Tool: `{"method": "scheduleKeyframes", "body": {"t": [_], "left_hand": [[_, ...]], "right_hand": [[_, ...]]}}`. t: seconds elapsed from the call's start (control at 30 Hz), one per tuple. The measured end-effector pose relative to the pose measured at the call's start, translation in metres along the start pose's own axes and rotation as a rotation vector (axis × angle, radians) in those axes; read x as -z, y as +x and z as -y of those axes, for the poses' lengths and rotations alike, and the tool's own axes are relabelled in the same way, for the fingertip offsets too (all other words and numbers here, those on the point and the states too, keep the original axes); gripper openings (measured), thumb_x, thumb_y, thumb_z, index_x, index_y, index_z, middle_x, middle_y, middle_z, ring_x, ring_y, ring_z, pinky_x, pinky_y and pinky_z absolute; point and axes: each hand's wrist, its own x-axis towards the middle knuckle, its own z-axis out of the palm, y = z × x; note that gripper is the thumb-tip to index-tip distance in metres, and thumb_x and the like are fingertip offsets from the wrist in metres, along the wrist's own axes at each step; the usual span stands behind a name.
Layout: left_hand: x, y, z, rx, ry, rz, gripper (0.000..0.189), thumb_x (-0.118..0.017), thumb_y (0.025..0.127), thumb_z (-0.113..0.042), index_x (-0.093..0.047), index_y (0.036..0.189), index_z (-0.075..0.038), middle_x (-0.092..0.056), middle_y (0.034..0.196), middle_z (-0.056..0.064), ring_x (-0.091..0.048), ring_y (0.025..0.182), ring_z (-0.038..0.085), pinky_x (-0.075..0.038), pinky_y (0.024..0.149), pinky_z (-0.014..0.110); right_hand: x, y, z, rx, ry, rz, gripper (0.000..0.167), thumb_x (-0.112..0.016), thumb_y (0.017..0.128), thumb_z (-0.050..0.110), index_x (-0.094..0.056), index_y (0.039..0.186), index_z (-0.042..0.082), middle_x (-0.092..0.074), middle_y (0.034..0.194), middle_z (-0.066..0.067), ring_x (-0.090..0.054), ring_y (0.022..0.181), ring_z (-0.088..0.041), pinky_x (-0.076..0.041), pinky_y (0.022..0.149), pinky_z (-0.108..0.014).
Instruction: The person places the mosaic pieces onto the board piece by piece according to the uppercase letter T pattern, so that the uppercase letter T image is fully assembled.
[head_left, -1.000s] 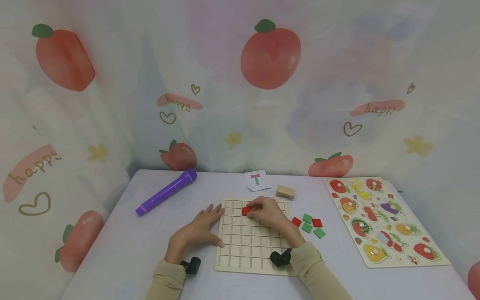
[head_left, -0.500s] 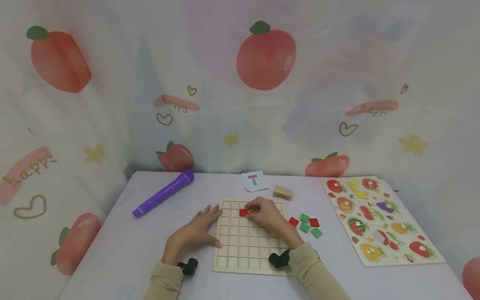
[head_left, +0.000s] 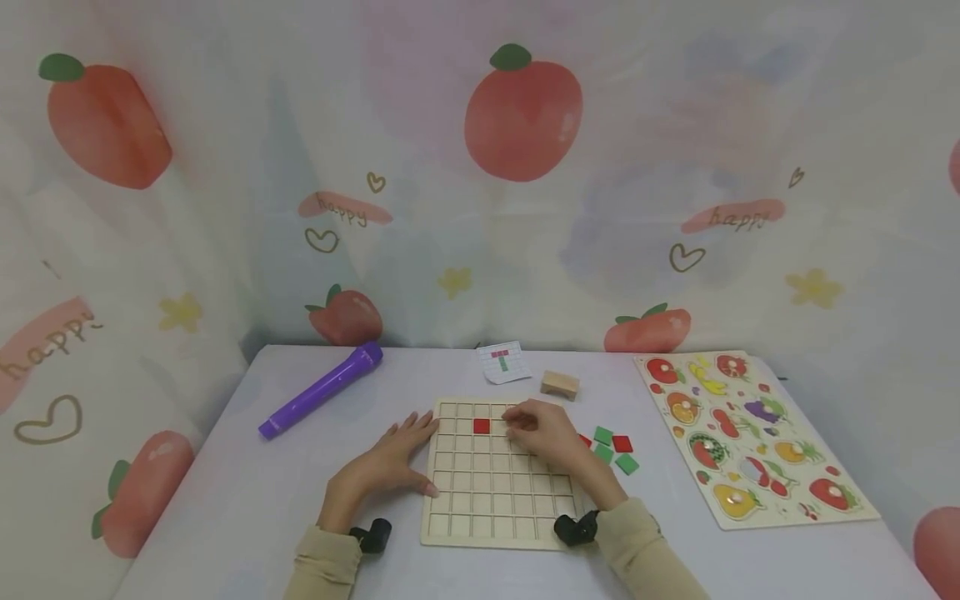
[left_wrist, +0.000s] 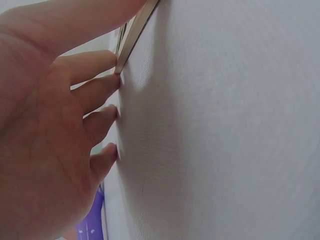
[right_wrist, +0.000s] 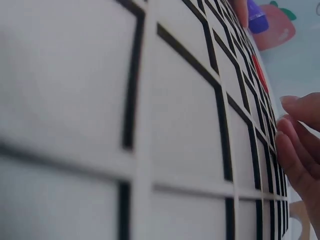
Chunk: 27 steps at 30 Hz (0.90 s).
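Note:
A square wooden grid board (head_left: 481, 503) lies on the table with a single red square tile (head_left: 482, 426) in a cell of its second row from the far edge. My left hand (head_left: 388, 460) spreads its fingers along the board's left edge, thumb at the rim; the left wrist view shows fingertips (left_wrist: 112, 110) down on the tabletop. Just right of the red tile, over the board, is my right hand (head_left: 546, 435), fingers bent loosely with nothing between them. In the right wrist view, its thumb and fingertips (right_wrist: 287, 145) stand close over the grid.
Several loose green tiles (head_left: 603, 435) and red tiles (head_left: 622, 443) lie right of the board, one partly behind the right wrist. Behind the board are a pattern card (head_left: 513, 372) and a wooden block (head_left: 560, 384). A purple toy microphone (head_left: 322, 390) lies left, a fruit puzzle (head_left: 738, 450) right.
My right hand has let go of the red tile and drawn back to the right, leaving the tile in its cell. The left hand stays at the board's edge. The head view has shifted slightly.

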Motion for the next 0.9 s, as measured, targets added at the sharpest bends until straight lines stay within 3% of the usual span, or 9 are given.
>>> {"method": "scheduleKeyframes", "body": {"t": [0.13, 0.47, 0.9], "left_hand": [[0.001, -0.002, 0.002, -0.002, -0.016, -0.009, 0.108, -0.094, 0.071, -0.028, -0.036, 0.159, -0.003, -0.024, 0.170, 0.015, -0.012, 0.160, 0.038, -0.007, 0.131, 0.057], [-0.001, 0.002, 0.007, -0.028, -0.005, 0.000, 0.108, -0.092, 0.073, -0.030, -0.034, 0.160, -0.003, -0.023, 0.170, 0.016, -0.012, 0.160, 0.039, -0.007, 0.131, 0.058], [-0.002, 0.000, 0.004, 0.020, -0.029, 0.004, 0.108, -0.093, 0.072, -0.029, -0.035, 0.160, -0.007, -0.023, 0.171, 0.010, -0.010, 0.161, 0.035, -0.005, 0.132, 0.054]], "right_hand": [[0.006, -0.005, -0.001, -0.011, -0.031, -0.008, 0.019, -0.074, 0.092, 0.009, -0.076, 0.111, 0.009, -0.073, 0.101, 0.000, -0.064, 0.091, -0.013, -0.056, 0.083, -0.032], [0.027, -0.023, -0.016, -0.013, -0.087, -0.056, 0.019, -0.075, 0.091, 0.007, -0.077, 0.110, 0.007, -0.073, 0.097, 0.000, -0.060, 0.084, -0.013, -0.053, 0.073, -0.023], [0.054, -0.046, -0.042, -0.077, -0.149, -0.105, 0.022, -0.076, 0.089, 0.006, -0.076, 0.112, 0.008, -0.075, 0.105, -0.003, -0.063, 0.086, -0.013, -0.055, 0.073, -0.023]]}}
